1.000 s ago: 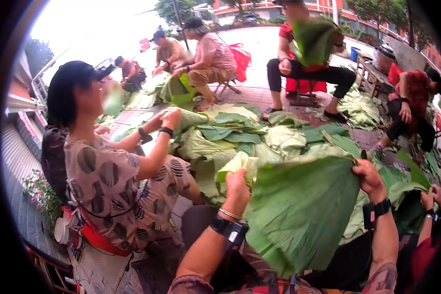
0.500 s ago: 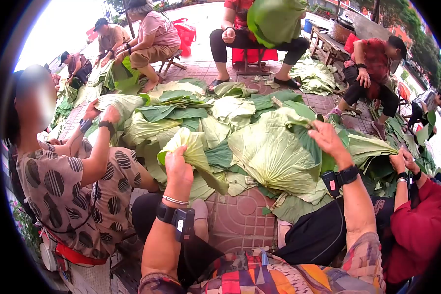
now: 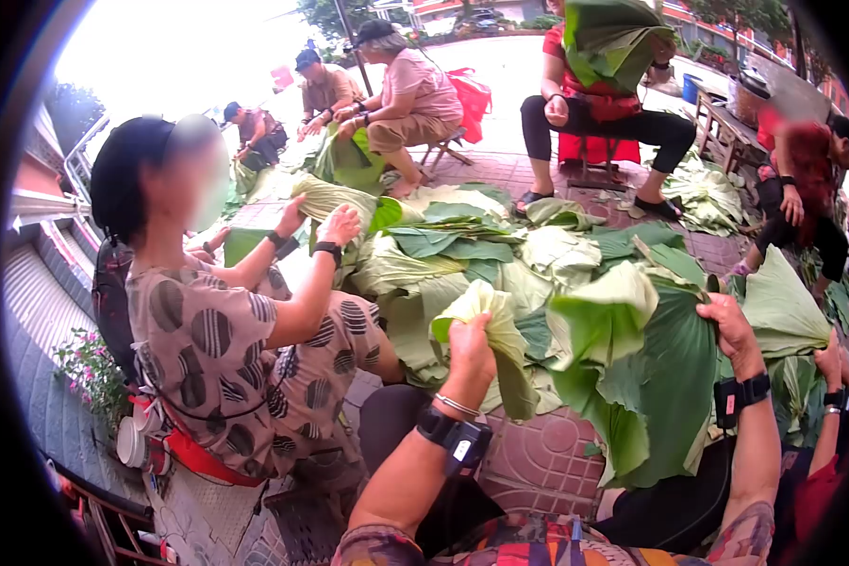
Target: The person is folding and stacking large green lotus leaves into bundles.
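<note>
Lotus leaf (image 3: 651,387) hangs by its top edge from the right hand (image 3: 731,330), fingers pinched tight on it. Left hand (image 3: 472,354) is fisted around a folded pale leaf (image 3: 495,325). Further out there's a leaf pile (image 3: 462,245) on the brick paving (image 3: 538,462), with seated people (image 3: 406,94) around it.

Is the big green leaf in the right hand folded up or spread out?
Mostly spread: the big green lotus leaf hangs open from the right hand, with its top corner flopped over.

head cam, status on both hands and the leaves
Left hand shut on folded pale leaf. Right hand grips big green leaf at its top edge. Leaf pile ahead; nothing between the hands.
</note>
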`<act>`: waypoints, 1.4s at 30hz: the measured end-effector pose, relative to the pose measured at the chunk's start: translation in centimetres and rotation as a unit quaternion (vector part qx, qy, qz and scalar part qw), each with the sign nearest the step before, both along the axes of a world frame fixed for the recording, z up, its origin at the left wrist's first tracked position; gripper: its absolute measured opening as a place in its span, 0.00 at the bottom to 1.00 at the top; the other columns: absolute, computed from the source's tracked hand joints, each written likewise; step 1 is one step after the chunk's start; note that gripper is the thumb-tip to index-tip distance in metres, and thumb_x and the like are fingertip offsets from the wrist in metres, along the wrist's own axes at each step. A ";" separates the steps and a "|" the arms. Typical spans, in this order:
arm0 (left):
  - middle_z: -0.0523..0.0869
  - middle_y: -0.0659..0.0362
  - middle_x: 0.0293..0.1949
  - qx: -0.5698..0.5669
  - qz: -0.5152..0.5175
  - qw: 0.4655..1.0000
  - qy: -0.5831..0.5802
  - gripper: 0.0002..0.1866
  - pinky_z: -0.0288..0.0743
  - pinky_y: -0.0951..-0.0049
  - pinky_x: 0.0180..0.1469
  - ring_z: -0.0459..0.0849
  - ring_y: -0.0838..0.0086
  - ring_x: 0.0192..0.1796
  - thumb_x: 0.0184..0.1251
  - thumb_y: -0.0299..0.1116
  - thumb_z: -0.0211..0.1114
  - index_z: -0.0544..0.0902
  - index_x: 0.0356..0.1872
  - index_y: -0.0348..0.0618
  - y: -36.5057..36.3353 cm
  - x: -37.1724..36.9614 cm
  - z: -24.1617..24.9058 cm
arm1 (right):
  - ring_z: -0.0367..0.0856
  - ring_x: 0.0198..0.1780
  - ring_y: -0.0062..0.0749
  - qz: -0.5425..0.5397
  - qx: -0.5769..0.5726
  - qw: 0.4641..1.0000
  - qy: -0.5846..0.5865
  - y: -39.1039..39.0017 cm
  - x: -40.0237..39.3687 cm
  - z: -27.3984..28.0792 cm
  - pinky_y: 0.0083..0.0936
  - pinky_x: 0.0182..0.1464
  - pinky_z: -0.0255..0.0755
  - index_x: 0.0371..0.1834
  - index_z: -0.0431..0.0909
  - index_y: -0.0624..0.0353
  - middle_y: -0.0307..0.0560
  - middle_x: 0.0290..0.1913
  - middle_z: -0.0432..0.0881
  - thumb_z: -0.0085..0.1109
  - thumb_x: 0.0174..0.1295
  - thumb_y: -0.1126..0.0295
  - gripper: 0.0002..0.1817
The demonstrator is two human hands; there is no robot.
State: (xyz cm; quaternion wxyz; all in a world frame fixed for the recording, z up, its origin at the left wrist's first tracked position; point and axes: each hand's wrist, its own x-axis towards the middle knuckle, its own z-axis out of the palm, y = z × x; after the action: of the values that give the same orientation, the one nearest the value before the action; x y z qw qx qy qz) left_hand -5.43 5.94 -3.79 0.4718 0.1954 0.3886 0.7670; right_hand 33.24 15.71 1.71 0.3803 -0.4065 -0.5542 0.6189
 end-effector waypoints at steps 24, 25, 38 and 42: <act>0.79 0.59 0.35 -0.135 0.043 0.980 0.139 0.11 0.71 0.74 0.37 0.77 0.74 0.35 0.53 0.20 0.56 0.74 0.40 0.36 -0.5 0.0 0.8 | 0.80 0.41 0.31 0.102 0.009 0.973 0.208 -3.5 -2.8 4.8 0.25 0.48 0.72 0.45 0.72 0.74 0.51 0.42 0.80 0.53 0.51 0.72 0.19; 0.79 0.59 0.35 -0.082 0.048 0.980 0.175 0.11 0.71 0.75 0.38 0.77 0.74 0.35 0.53 0.20 0.55 0.74 0.40 0.36 -0.3 0.1 -0.1 | 0.80 0.40 0.31 0.069 0.010 0.975 0.210 -2.7 -2.5 4.4 0.25 0.47 0.73 0.45 0.72 0.74 0.51 0.41 0.80 0.52 0.52 0.73 0.18; 0.79 0.60 0.36 -0.031 0.039 0.999 -0.016 0.12 0.70 0.75 0.39 0.76 0.74 0.35 0.53 0.20 0.56 0.74 0.41 0.37 0.0 0.5 0.4 | 0.70 0.22 0.41 -0.075 0.333 0.864 -0.369 1.0 0.2 -2.0 0.37 0.26 0.61 0.18 0.63 0.67 0.56 0.17 0.66 0.53 0.44 0.69 0.12; 0.79 0.58 0.35 -0.022 0.031 0.999 -0.012 0.10 0.73 0.71 0.39 0.78 0.71 0.36 0.54 0.19 0.55 0.73 0.39 0.35 0.1 0.3 -0.1 | 0.67 0.25 0.58 0.003 0.354 0.835 -0.421 -1.0 -1.3 -1.2 0.39 0.27 0.61 0.20 0.63 0.68 0.64 0.20 0.68 0.52 0.45 0.65 0.15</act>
State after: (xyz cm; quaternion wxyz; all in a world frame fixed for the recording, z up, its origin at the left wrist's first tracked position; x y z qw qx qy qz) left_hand -5.15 6.05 -3.91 0.4563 0.1633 0.4057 0.7749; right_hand 31.94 14.75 0.55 0.2266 -0.4635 -0.8433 0.1510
